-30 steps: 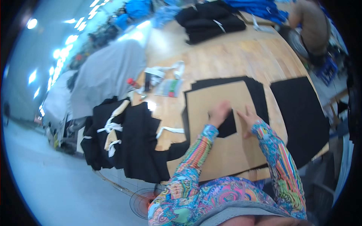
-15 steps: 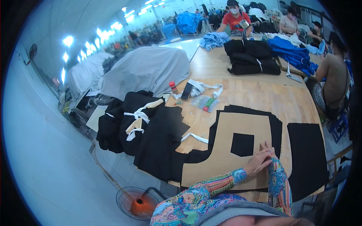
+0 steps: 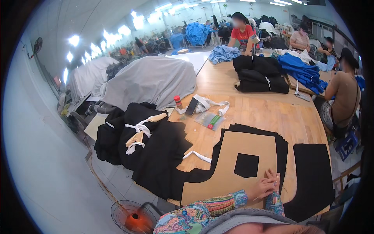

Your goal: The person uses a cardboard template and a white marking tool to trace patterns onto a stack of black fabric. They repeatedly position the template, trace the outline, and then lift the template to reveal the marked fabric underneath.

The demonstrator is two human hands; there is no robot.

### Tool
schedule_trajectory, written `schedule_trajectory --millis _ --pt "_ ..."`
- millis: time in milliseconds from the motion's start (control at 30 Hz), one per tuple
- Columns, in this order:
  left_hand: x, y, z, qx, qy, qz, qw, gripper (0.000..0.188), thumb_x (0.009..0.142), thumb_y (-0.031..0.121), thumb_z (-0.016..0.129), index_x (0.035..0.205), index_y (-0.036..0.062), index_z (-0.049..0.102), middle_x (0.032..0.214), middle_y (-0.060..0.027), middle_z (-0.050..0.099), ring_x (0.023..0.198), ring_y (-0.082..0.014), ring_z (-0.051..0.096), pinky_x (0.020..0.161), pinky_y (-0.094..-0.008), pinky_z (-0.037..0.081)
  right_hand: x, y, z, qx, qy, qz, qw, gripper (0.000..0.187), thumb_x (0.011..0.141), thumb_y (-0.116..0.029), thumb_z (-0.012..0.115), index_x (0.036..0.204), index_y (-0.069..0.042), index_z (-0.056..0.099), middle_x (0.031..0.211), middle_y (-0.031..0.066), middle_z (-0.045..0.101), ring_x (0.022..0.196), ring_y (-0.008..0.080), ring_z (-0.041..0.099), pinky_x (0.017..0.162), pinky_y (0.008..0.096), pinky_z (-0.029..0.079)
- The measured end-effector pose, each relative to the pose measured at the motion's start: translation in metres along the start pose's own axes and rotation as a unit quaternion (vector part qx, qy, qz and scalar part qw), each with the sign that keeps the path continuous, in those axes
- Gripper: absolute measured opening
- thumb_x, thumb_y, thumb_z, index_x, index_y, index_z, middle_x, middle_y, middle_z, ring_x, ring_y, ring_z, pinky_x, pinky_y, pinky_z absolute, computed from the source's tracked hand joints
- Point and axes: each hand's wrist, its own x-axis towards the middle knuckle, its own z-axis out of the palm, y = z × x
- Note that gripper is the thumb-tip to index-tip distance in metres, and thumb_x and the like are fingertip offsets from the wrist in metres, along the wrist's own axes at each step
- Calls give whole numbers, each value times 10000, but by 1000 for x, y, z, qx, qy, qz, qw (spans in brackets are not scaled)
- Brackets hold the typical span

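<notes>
A tan cardboard pattern piece (image 3: 226, 156), with a five-sided window cut in it, lies flat over a stack of black cloth (image 3: 282, 150). Black fabric shows through that window. My left hand (image 3: 260, 189) reaches across from the left, its fingers extended and touching my right hand. My right hand (image 3: 274, 178) rests at the pattern's right edge, fingers stretched forward over the cardboard. The hands overlap, so some fingers are hidden. I see no tool in either one.
Another black cloth panel (image 3: 313, 175) lies at the right. Tied black bundles (image 3: 136, 132) stand at left; a phone (image 3: 192, 106), plastic bag (image 3: 209, 120) and red-capped jar (image 3: 178, 102) sit beyond. An orange fan (image 3: 136, 222) stands below left. Co-workers sit at the far right.
The view has tilted up, so the table and pattern appear lower. My hands remain together at the pattern's right edge, with their fingers slightly shifted.
</notes>
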Motion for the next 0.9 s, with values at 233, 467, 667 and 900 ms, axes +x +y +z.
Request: schedule_trajectory --millis 233,467,667,900 --pt "0 1 -3 -44 -5 -23 999 167 819 142 642 977 103 606 1200 -39 571 1248 -224 418 984 -397 322 -5 -1 -3 0 11 2 1000 332 785 -189 550 1094 -128 655 1220 47 559 903 294 462 831 357 416" --pt "-1 0 -7 -39 13 5 999 236 778 89 666 1000 121 593 1178 -61 575 1191 -236 464 943 -390 354 -4 -11 0 -5 12 5 1000 325 795 -203 540 1090 -130 656 1219 53 560 890 302 469 828 362 420" --pt "11 1 -10 -27 15 -2 1000 198 798 101 663 987 88 606 1151 -110 584 1167 -289 494 920 -396 412 -1 -9 -10 -11 -20 44 999 389 780 -260 550 1141 -131 616 1238 102 545 1075 385 460 929 435 408" --pt "16 32 -34 -69 48 -143 986 196 853 65 572 1041 8 566 1194 -191 558 1141 -321 518 965 -385 401 -7 -54 -82 77 122 142 979 297 767 -68 631 1059 -19 630 1164 169 572 1095 344 510 949 396 411"
